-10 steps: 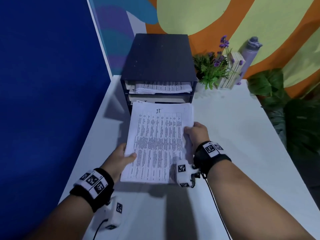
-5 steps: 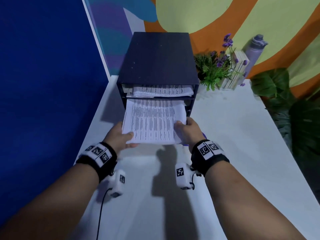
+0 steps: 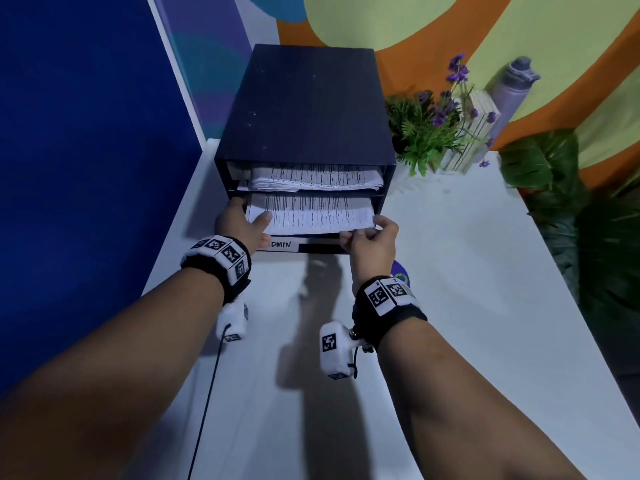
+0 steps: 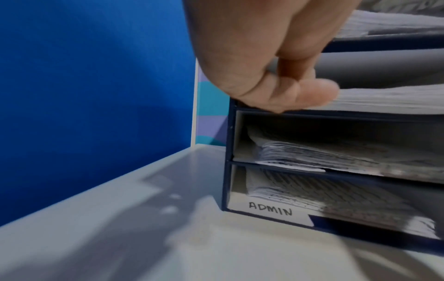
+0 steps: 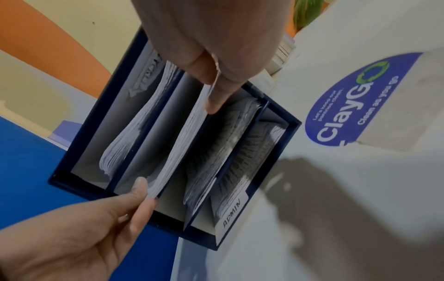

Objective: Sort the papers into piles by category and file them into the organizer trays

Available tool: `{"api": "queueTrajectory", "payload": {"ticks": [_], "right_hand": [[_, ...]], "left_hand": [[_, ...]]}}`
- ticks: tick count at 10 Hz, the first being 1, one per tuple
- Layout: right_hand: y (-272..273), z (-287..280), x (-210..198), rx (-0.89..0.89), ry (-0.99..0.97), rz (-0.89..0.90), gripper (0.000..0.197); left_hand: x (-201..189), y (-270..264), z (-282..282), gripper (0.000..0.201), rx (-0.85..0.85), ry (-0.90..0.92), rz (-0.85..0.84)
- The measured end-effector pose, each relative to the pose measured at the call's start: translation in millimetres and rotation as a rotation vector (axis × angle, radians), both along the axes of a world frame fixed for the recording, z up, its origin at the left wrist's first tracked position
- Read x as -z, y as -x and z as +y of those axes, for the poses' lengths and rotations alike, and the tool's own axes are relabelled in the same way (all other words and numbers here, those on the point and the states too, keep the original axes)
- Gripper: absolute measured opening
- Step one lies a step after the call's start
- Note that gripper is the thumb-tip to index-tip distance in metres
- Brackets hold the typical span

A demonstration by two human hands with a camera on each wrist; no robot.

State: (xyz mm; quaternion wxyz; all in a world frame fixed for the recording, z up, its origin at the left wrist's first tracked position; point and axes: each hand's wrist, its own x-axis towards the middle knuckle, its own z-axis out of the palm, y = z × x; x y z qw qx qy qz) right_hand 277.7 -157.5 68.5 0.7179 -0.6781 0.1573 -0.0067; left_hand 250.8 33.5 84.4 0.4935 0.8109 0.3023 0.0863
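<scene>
A dark blue organizer [image 3: 304,109] stands at the back of the white table [image 3: 450,271]; its bottom tray carries the label ADMIN [image 4: 270,209]. A printed paper stack [image 3: 311,214] lies mostly inside the second tray from the top, its near edge still sticking out. My left hand [image 3: 258,220] grips the stack's near left corner, thumb on top. My right hand [image 3: 363,230] pinches the near right corner. In the right wrist view the stack [image 5: 182,144] sits between both hands. The top tray's papers [image 3: 315,176] and the two lower trays' papers [image 4: 312,155] stay in place.
A blue wall [image 3: 86,168] runs close along the table's left edge. Right of the organizer stand a potted plant with purple flowers [image 3: 429,133], some upright books [image 3: 474,133] and a grey bottle [image 3: 512,88]. Large green leaves [image 3: 588,220] overhang the right edge. A round ClayGo sticker [image 5: 355,102] lies near my right wrist.
Both hands have moved forward with the paper stack, from above the table into the organizer's second tray. Most of the stack is now inside.
</scene>
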Motion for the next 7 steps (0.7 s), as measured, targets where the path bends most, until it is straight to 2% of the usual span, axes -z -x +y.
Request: {"api": "queueTrajectory", "payload": {"ticks": [1,2,3,5,7], "right_hand": [[-5.9,2.0,5.3,-0.025,-0.069,0.001,0.038],[-10.0,0.8,1.3,-0.123,-0.149,0.029,0.052],[-11.9,-2.5,-2.2,-0.173,-0.134,0.039,0.053],[-7.6,-10.5,-10.1,-0.209,0.095,0.009,0.049],[-0.2,-25.8,-34.5,-0.342,0.382,-0.040,0.042]], "left_hand": [[3.2,-6.4,-4.0,0.037,-0.085,0.056,-0.068],[5.2,-15.2,-2.7,0.027,-0.113,0.020,-0.087],[2.2,-16.9,-4.9,0.025,-0.073,0.011,-0.044],[-11.7,-10.9,-11.7,0.025,-0.023,-0.079,0.021],[-36.6,0.9,-22.0,0.051,0.128,-0.074,0.138]]}}
